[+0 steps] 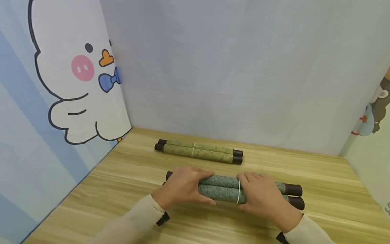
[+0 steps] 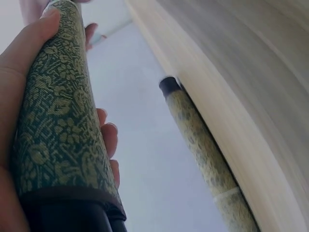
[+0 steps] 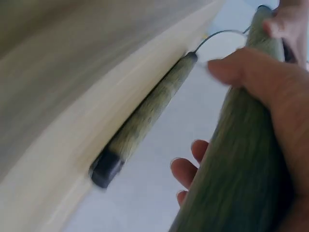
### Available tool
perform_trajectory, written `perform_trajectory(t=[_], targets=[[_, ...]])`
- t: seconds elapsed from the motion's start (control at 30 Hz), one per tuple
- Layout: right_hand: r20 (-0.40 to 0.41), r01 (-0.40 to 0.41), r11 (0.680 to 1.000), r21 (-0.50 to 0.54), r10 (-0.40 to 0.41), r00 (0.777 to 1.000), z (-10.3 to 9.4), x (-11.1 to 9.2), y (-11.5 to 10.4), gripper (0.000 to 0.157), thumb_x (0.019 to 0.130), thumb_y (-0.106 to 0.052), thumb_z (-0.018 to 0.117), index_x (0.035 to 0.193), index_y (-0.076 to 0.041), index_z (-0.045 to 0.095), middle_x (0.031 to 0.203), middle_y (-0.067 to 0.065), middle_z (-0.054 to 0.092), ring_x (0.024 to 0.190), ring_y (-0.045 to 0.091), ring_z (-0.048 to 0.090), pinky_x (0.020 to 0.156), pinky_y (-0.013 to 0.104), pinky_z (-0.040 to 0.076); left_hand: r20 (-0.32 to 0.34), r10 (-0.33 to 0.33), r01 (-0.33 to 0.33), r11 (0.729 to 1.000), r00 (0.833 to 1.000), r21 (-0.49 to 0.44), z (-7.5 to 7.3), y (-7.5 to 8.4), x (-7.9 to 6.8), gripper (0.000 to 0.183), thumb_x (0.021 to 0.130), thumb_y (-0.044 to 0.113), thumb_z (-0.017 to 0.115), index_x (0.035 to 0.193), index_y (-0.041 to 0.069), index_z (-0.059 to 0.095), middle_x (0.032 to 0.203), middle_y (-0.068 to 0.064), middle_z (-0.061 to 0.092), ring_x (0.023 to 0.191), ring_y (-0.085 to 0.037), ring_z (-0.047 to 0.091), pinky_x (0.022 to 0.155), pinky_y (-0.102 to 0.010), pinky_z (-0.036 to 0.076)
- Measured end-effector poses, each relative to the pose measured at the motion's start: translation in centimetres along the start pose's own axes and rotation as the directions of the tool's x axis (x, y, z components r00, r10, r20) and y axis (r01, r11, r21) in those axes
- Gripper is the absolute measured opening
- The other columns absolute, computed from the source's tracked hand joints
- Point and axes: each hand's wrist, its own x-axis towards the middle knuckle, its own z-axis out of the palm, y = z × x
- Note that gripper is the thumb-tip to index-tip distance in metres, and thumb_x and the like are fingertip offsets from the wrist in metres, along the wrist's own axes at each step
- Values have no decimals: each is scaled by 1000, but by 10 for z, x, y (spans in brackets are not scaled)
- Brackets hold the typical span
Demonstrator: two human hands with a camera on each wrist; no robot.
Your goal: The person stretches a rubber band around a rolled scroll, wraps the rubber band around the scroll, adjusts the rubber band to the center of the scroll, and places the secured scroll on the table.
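A green floral-patterned scroll (image 1: 219, 192), rolled from both ends into two parallel rolls with dark end knobs, lies across both hands. My left hand (image 1: 183, 186) grips its left part, thumb on the near side and fingers over the far side. Further right, my right hand (image 1: 262, 195) grips it beside a thin white band (image 1: 239, 191) tied round both rolls. In the left wrist view the fingers (image 2: 110, 137) curl round behind the green fabric. The right wrist view shows the thumb (image 3: 231, 67) lying along the near side of the roll.
Behind the hands, a yellow-green double-rolled scroll (image 1: 198, 151) with dark knobs and a white band lies on the wood-grain table (image 1: 122, 183). A pale grey backdrop (image 1: 231, 74) rises at the table's far edge. A blue cloth with a cartoon duck (image 1: 67, 84) hangs at the left.
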Motion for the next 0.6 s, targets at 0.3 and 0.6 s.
perform_trajectory(t=[0.3,0.6], targets=[[-21,68,998,15,-67,998,2,12,-24,96,74,-61,84,145,-7,50,124,9,63,109,27,63,87,48,54,9,39,-39,999,999,-17,4,8,4,87,74,78,71,141,24,63,125,4,70,100,-11,70,74,-30,57],[17,-43,999,7,43,999,-4,4,-11,89,72,-58,86,134,-2,56,125,13,65,112,32,64,93,53,50,9,-33,33,999,999,-2,-1,5,3,88,68,77,77,132,17,67,112,3,74,87,-11,70,65,-28,55]])
